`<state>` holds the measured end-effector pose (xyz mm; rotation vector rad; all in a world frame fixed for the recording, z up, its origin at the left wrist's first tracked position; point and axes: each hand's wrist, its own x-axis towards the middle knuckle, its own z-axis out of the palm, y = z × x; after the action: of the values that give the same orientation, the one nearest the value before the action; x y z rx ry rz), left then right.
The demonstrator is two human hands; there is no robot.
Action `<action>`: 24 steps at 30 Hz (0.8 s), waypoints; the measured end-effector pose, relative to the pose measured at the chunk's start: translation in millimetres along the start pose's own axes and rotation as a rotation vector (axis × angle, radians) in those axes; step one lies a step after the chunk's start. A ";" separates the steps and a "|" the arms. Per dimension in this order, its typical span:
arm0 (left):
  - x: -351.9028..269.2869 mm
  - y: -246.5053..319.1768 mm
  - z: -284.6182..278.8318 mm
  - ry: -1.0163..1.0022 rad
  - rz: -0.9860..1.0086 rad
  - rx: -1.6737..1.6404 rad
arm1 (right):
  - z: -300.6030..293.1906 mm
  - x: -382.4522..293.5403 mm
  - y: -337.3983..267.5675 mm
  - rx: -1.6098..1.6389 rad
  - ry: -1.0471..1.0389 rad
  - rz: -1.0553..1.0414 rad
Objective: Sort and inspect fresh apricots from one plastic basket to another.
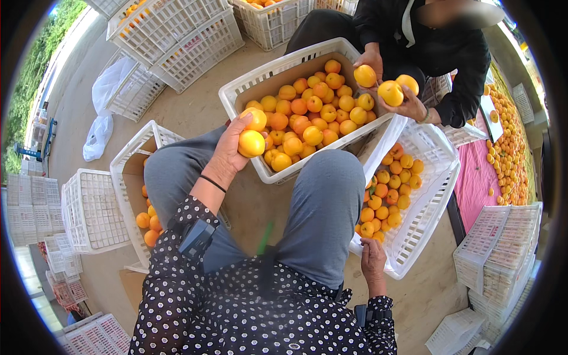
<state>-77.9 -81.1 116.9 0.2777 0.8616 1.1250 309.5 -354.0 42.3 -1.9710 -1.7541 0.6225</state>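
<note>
Two yellow apricots [251,143] are held in my left hand [228,148], above the near left corner of a white plastic crate [239,108] lined with cardboard. Many yellow and orange apricots [313,101] fill that crate. My right hand [373,262] is at the near edge of a second white crate [437,195], lined with white sheeting and part filled with apricots [392,182]. Its fingers are curled by the rim, and whether they grip the lining or a fruit cannot be told. A third crate [116,171] at my left, partly behind my leg, holds several apricots [150,224].
A co-worker in dark clothes [461,57] sits opposite, hands holding apricots [391,92] over the crate's far right corner. Stacked white crates [195,49] stand at upper left, others [492,253] at lower right. Apricots [510,146] lie spread beyond a pink cloth [475,173]. A plastic bag [98,133] lies left.
</note>
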 end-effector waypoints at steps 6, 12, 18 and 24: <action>84.1 -36.1 -31.0 0.230 -0.053 0.384 | -0.3 10.9 -0.3 0.021 -0.052 0.080; 140.7 -36.1 -36.1 0.342 -0.007 0.635 | 3.9 24.3 -6.8 0.004 -0.028 0.133; 171.9 -66.8 19.6 0.068 -0.316 0.163 | 0.2 31.7 -6.3 0.012 -0.088 0.186; 141.9 -113.2 57.2 0.079 -0.153 0.642 | -8.8 38.5 25.7 0.489 -0.238 0.470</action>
<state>62.1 5.6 21.4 0.6862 1.2813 0.6942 339.1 -318.7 32.4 -2.0017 -1.0907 1.3465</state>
